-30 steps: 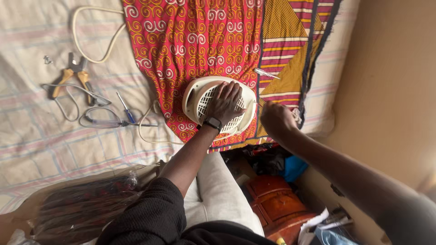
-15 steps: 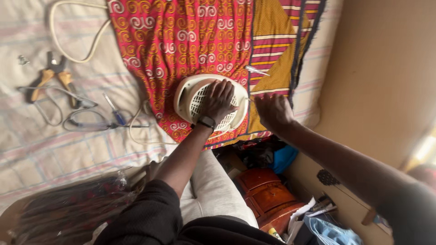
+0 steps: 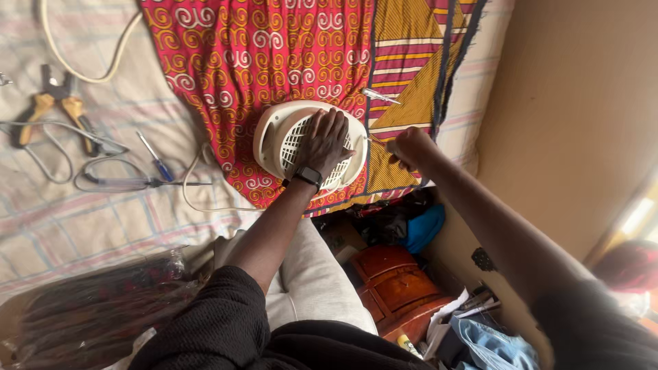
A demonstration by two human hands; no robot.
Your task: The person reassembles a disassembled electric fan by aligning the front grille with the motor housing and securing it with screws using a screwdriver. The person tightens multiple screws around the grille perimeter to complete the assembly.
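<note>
Left hand (image 3: 323, 142) lay flat, fingers spread, on the cream fan heater (image 3: 274, 137), which sat on the patterned cloth (image 3: 274, 55) on the bed. Right hand (image 3: 409, 147) was closed on a thin tool whose tip met the heater's edge. A slip could jab the left fingers. Pliers (image 3: 58, 113), a blue screwdriver (image 3: 154, 161) and cords lay well apart.

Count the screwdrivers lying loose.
3: blue-handled screwdriver on the sheet, clear-handled screwdriver just below it, small clear screwdriver on the patterned cloth above the fan. The right hand may hide another.
</note>
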